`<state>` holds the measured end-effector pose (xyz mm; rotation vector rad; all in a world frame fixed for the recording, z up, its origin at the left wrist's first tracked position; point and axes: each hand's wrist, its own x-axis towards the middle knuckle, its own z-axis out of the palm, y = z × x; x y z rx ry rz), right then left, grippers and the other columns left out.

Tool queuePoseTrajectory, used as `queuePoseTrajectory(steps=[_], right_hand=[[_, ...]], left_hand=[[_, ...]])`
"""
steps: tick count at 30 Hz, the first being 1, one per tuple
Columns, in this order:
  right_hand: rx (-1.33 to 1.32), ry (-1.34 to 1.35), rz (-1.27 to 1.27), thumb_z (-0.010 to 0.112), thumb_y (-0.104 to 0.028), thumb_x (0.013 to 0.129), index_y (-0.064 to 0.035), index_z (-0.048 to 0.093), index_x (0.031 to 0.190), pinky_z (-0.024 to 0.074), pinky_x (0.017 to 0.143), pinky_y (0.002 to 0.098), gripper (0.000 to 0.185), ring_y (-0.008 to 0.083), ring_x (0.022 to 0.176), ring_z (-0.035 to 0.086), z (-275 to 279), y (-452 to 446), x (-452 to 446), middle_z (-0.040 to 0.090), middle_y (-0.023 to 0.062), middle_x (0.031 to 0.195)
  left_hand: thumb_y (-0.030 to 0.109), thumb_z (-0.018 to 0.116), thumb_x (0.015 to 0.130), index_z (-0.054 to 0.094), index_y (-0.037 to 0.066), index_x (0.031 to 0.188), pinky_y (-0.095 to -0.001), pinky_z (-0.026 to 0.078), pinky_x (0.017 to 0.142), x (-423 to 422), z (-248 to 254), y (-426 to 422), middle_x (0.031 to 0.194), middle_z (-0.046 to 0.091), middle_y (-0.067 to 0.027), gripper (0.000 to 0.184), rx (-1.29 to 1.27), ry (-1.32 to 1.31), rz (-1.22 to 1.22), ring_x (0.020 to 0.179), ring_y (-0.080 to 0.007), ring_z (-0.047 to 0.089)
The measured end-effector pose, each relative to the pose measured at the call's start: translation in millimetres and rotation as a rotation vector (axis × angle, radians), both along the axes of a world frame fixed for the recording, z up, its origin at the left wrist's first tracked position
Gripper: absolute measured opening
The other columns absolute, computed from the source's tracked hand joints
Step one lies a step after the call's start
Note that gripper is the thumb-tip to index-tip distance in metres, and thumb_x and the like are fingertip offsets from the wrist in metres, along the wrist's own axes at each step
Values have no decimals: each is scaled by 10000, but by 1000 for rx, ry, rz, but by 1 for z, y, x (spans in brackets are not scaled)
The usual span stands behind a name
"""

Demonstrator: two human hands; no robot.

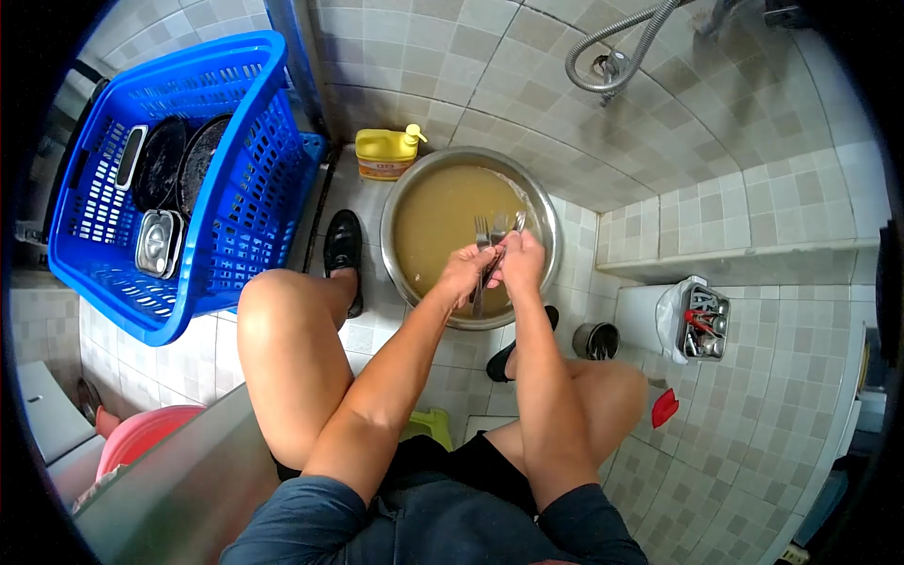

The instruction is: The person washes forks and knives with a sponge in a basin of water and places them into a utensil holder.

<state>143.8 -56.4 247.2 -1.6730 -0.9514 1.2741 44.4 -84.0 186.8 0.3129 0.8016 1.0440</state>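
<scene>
Forks point(482, 230) stand bunched in the person's grip above a wide metal basin point(553, 221), tines pointing away from the body toward the tiled wall. Left hand point(466, 270) and right hand point(523, 260) meet close together, each with its fingers closed on the cutlery; one handle reaches down below the left hand. Cloudy brown water point(438, 212) fills much of the basin, which sits on the tiled floor between the person's feet. How many pieces the hands hold is hard to tell, as they overlap.

Just beside the basin, near the wall, stands a yellow pump bottle point(384, 153). Farther left, a large blue basket point(247, 179) holds dark round pans point(160, 168) and a lidded metal container point(158, 243). On the right, a metal cup point(596, 341) is on the floor, and beyond it a rectangular metal tray point(721, 311) carries utensils, some with red parts. Near the person's right knee lies a small red object point(665, 408). A flexible metal hose point(589, 58) loops against the wall above.
</scene>
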Motion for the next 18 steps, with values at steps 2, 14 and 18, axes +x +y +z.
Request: queuePoseTrajectory(steps=[2, 14, 18], right_hand=[[65, -272, 157, 464, -216, 1017, 24, 578, 879, 458, 412, 317, 299, 175, 469, 551, 11, -6, -10, 612, 112, 712], [-110, 442, -29, 696, -237, 939, -66, 634, 951, 429, 497, 246, 182, 101, 582, 534, -25, 10, 20, 616, 11, 787], [-183, 415, -32, 732, -200, 905, -70, 598, 884, 396, 418, 273, 188, 118, 511, 495, -18, 8, 24, 584, 32, 741]], left_hand=[[227, 514, 1033, 660, 56, 990, -272, 489, 516, 4, -8, 0, 771, 659, -38, 229, 21, 34, 8, 574, -119, 569], [314, 469, 1053, 605, 83, 969, -241, 361, 468, -13, 4, -1, 683, 578, 2, 281, 67, 103, -190, 501, -95, 459], [306, 457, 1056, 592, 17, 1034, -290, 479, 559, -9, 5, -3, 809, 651, -65, 319, 79, 22, -174, 600, -148, 583]])
